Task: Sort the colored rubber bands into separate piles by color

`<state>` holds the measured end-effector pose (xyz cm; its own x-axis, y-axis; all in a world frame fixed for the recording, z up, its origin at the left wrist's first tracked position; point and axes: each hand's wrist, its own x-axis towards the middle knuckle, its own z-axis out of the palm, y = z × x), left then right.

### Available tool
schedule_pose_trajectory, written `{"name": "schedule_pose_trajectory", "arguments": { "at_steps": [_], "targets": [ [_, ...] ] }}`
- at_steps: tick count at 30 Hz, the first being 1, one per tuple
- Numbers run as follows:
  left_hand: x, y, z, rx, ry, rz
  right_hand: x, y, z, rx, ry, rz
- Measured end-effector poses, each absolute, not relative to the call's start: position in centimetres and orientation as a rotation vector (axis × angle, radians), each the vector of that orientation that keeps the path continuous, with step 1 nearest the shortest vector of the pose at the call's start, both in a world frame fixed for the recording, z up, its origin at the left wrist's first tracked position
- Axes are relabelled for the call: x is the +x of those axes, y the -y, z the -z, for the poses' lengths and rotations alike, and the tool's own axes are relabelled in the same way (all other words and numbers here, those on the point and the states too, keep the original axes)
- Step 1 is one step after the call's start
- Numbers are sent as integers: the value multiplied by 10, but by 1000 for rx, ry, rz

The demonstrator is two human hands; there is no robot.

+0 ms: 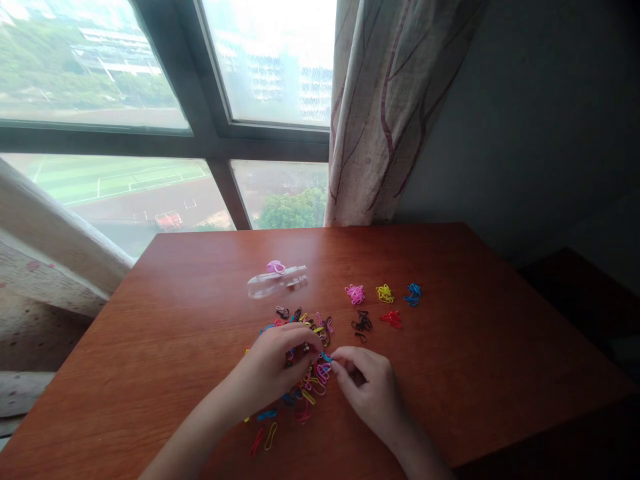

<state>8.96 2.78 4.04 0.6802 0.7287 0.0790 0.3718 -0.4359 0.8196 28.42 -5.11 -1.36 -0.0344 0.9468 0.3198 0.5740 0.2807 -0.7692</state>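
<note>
A small blue rubber band (326,358) is between my two hands, above a mixed pile of coloured rubber bands (316,383). My right hand (369,387) pinches its right end between thumb and forefinger. My left hand (277,357) arches over the pile, with thumb and forefinger closing at the band's other end. Part of the pile is hidden beneath the left hand. To the right lie sorted little heaps: pink bands (355,294), yellow bands (385,293), blue bands (413,295), black bands (362,322) and red bands (391,319).
A clear plastic container (265,285) lies on its side behind the pile, a pink-purple piece (275,267) by it. The brown wooden table (475,347) meets a window with curtains (375,120). A few loose bands, including a yellow one (271,436), lie near the front.
</note>
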Motion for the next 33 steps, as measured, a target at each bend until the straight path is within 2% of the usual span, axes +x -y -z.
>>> {"name": "schedule_pose_trajectory", "arguments": {
  "at_steps": [11, 16, 24, 33],
  "targets": [
    [64, -42, -46, 2114, -1001, -533, 415, 18, 19, -1908, 1360, -41],
    [54, -48, -41, 2272, -1089, -437, 447, 10, 27, -2025, 1335, 15],
    [37, -53, -46, 2278, -1108, -436, 406, 20, 13, -1918, 1443, 130],
    [46, -50, -45, 2337, -1104, -352, 328, 40, 5, -1629, 1667, -198]
  ]
}}
